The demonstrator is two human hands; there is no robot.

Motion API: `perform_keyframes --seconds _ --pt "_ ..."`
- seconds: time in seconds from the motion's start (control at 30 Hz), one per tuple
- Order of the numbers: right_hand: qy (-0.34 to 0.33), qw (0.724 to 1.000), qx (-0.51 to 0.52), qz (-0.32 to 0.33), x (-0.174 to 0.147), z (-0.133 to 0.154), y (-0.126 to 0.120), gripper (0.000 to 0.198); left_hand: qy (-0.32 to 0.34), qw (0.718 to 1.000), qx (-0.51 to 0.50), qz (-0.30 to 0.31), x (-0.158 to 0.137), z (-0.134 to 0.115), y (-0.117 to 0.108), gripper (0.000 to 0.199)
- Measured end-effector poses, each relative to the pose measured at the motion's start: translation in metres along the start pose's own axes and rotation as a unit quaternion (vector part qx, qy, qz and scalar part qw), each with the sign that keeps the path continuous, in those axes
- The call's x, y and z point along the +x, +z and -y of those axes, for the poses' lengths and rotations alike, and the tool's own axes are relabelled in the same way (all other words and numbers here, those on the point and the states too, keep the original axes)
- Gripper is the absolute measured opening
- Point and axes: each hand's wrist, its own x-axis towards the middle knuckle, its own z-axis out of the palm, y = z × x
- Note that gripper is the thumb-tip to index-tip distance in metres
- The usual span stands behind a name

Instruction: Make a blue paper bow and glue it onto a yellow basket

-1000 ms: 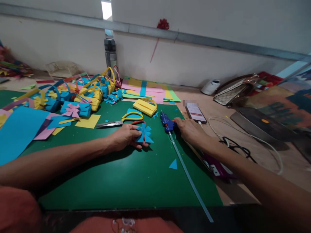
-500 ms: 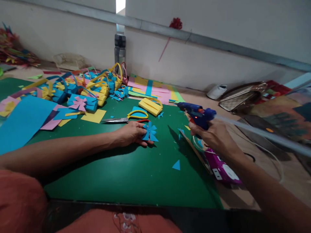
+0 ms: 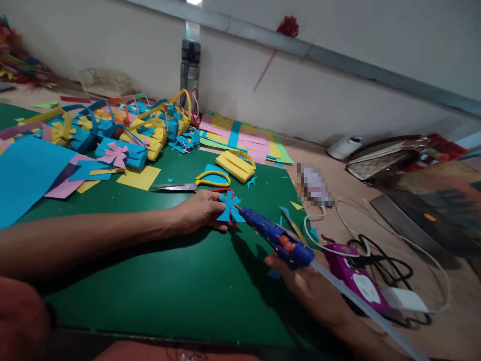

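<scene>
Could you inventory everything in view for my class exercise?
Mat: 1, green, foreground
Paper flower: 1, blue, centre
Glue gun: 1, blue, right of flower
Glue stick: 1, translucent, gun's rear
Scissors: 1 pair, yellow and red handles, beyond flower
Plain paper bag: 1, yellow, beyond scissors
Decorated paper bags: several, mixed colours, rear left
Loose paper: many pieces, mixed colours, left and rear
Power strip: 1, purple, right
Cables: several, black and white, right
Pixelated item: 1, colour unclear, right
Handbag: 1, beige, right rear
Bottle: 1, grey, rear
Bow: 1, red, top right
Left hand: 1, holding flower, centre
Right hand: 1, gripping gun, lower right
</scene>
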Motion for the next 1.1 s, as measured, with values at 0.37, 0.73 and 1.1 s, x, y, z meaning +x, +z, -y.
perform_keyframes --seconds 0.37,0.73,1.1 --pt "0.02 0.997 0.071 0.022 0.0005 -0.0079 0.01 0.047 -0.014 0.998 0.033 -0.05 -0.0038 -0.0052 0.0082 0.014" --pt "0.005 0.998 0.056 0.012 0.0001 -0.002 0.0076 0.046 -0.01 0.998 0.047 -0.048 -0.0035 -0.0052 0.0076 0.014" --pt "0.014 0.994 0.098 0.043 -0.0005 -0.0095 0.0107 0.046 -0.009 0.998 0.043 -0.055 -0.004 -0.0047 0.0082 0.014"
